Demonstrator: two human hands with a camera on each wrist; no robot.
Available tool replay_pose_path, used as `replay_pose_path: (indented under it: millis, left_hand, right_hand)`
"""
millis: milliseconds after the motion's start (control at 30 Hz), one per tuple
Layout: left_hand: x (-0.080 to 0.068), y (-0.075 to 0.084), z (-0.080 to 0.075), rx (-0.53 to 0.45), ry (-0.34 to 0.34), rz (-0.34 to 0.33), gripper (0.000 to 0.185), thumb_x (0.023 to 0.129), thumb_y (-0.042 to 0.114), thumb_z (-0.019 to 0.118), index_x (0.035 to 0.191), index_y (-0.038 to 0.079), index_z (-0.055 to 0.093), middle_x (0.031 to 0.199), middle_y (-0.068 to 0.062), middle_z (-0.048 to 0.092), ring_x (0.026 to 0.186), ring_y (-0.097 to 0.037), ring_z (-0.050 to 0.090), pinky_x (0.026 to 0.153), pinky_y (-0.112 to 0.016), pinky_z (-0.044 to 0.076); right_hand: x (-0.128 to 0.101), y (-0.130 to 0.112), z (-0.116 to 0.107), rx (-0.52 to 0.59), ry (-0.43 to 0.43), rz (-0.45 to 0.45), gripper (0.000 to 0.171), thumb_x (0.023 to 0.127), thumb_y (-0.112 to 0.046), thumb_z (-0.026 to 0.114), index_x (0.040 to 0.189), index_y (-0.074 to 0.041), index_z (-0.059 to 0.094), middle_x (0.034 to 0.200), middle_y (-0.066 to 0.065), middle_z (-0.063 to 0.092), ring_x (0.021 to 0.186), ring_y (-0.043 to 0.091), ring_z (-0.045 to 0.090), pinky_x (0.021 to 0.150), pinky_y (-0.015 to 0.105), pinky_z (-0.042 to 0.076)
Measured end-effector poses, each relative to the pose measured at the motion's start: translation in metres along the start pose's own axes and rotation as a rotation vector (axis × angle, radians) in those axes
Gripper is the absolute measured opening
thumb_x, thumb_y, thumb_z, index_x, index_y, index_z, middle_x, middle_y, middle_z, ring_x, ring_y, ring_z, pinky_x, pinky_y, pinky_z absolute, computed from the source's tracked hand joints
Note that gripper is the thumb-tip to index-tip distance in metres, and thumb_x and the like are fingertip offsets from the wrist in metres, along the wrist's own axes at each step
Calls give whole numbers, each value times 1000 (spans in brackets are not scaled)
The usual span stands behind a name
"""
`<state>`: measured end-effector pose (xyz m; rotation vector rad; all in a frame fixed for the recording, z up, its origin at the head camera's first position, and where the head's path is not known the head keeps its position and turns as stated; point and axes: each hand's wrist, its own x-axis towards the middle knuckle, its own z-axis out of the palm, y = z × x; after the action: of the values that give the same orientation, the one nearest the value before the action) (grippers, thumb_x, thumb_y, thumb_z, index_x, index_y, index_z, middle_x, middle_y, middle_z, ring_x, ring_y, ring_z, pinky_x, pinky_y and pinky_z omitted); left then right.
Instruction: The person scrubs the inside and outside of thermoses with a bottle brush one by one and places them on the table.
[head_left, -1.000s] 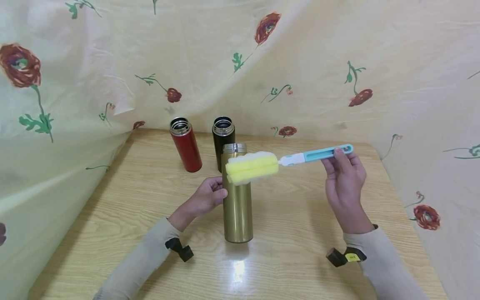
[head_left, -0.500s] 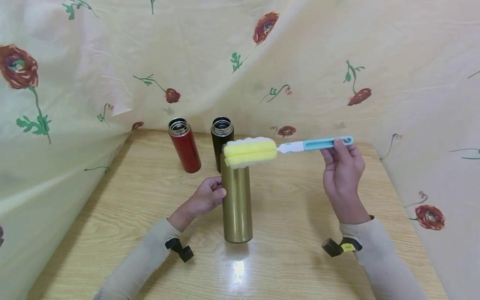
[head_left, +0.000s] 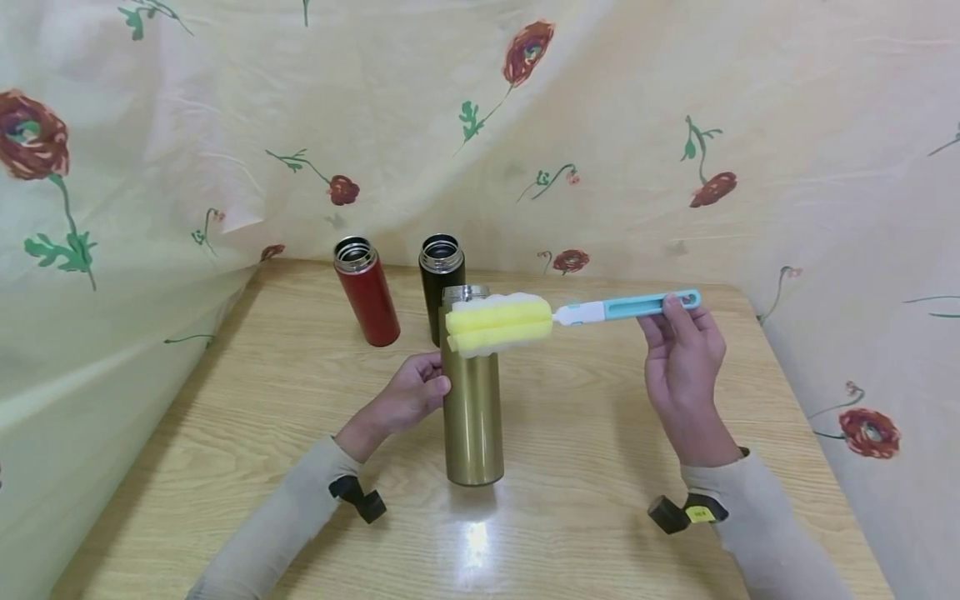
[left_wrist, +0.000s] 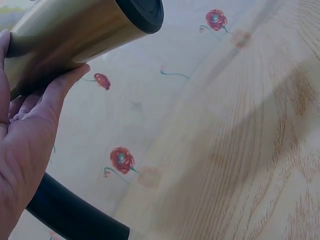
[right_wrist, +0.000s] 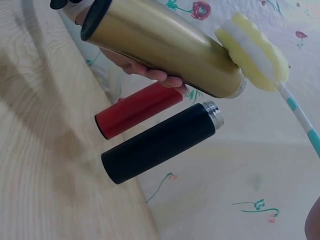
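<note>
My left hand [head_left: 408,396] grips a gold thermos flask [head_left: 474,417] around its side, thumb on the near face. The flask stands upright, its dark base seemingly raised above the table. In my right hand [head_left: 684,362], the turquoise and white handle of a bottle brush [head_left: 502,323] is pinched near its end. The brush lies almost level, its yellow and white sponge head across the upper flask just below the steel neck. In the right wrist view the sponge [right_wrist: 255,52] appears to touch the flask's upper side. The left wrist view shows the flask's lower part [left_wrist: 95,35].
Behind the gold flask stand a red flask [head_left: 367,300] and a black flask [head_left: 435,287], both uncapped, the black one partly hidden. They rest on a wooden table [head_left: 585,500]. A flowered cloth [head_left: 420,125] hangs around the back and sides.
The brush in my right hand rose toward the flask's neck, covering it, then came back down so the neck shows again. My left hand holds the flask in nearly the same place.
</note>
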<state>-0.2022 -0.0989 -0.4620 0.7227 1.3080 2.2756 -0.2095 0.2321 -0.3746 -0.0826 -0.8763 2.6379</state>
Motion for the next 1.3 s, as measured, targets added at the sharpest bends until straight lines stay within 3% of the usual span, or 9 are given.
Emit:
replay_pose_path:
  millis: [467, 767, 1300]
  left_hand:
    - [2, 2, -4, -18, -5, 37, 44, 87, 41, 81, 116, 11, 67, 102, 1, 73, 92, -9, 69, 82, -22, 59]
    - [1, 1, -7, -49, 14, 45, 40, 87, 37, 81, 112, 10, 67, 99, 0, 75, 88, -8, 71, 78, -22, 59]
    - [0, 6, -8, -35, 16, 37, 44, 87, 38, 81, 117, 10, 66, 106, -2, 75, 96, -12, 72, 82, -24, 59]
  right_hand:
    - [-21, 1, -26, -77, 10, 76, 9, 97, 4, 64, 100, 7, 57, 92, 11, 64, 83, 20, 73, 86, 28, 58]
    - [-36, -1, -44, -208, -17, 131, 10, 99, -2, 64, 105, 3, 58, 100, 7, 61, 92, 16, 71, 94, 25, 54]
    - [-61, -5, -64, -237, -60, 166, 4, 101, 1, 58, 105, 2, 58, 99, 5, 61, 93, 15, 70, 95, 27, 54]
